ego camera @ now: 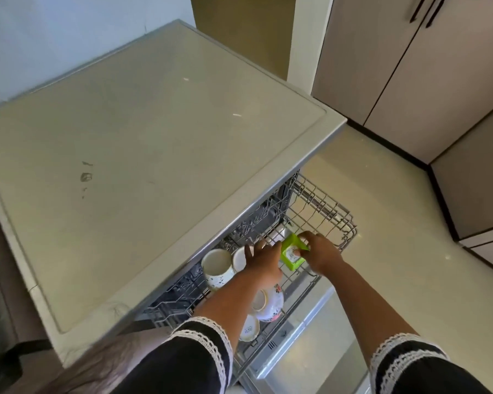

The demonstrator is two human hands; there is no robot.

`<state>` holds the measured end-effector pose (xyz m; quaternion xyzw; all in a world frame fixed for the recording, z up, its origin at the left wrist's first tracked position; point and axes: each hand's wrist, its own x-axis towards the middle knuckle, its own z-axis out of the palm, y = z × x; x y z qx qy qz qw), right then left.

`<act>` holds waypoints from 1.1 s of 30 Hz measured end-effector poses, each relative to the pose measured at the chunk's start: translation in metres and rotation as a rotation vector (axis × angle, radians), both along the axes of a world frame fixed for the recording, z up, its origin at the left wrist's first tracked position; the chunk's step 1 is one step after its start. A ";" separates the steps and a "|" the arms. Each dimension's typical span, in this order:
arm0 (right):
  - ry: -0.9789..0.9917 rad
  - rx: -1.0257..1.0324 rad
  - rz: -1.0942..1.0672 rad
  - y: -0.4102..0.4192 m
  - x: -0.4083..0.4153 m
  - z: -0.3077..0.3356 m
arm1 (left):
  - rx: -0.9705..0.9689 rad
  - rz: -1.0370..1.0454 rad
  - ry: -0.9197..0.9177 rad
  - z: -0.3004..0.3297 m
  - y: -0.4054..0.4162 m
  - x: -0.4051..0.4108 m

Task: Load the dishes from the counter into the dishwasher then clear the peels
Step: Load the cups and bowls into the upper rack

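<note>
The dishwasher's upper wire rack is pulled out under the counter. In it stand a white patterned mug, a small white cup, a flowered bowl on its side and another small cup. My right hand pinches a green container over the rack's middle. My left hand reaches into the rack beside the green container with fingers spread; whether it touches the container is unclear.
The grey counter top over the dishwasher carries a few small scraps and stains. The open dishwasher door lies below the rack. Beige cabinets stand at the right across a pale floor.
</note>
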<state>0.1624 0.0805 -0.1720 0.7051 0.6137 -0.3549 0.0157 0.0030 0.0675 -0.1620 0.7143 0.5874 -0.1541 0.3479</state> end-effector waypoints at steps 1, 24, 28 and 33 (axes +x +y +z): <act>-0.016 -0.024 -0.001 -0.001 0.000 -0.006 | -0.025 -0.021 0.012 -0.005 0.001 0.001; -0.331 -0.063 0.243 -0.025 -0.018 -0.037 | 0.095 -0.182 -0.005 -0.021 -0.011 0.008; -0.337 0.024 0.190 -0.031 -0.020 -0.024 | 0.210 -0.160 -0.075 -0.017 -0.017 0.002; -0.337 0.157 0.180 -0.037 -0.024 0.001 | 0.356 -0.180 -0.001 0.001 -0.027 -0.001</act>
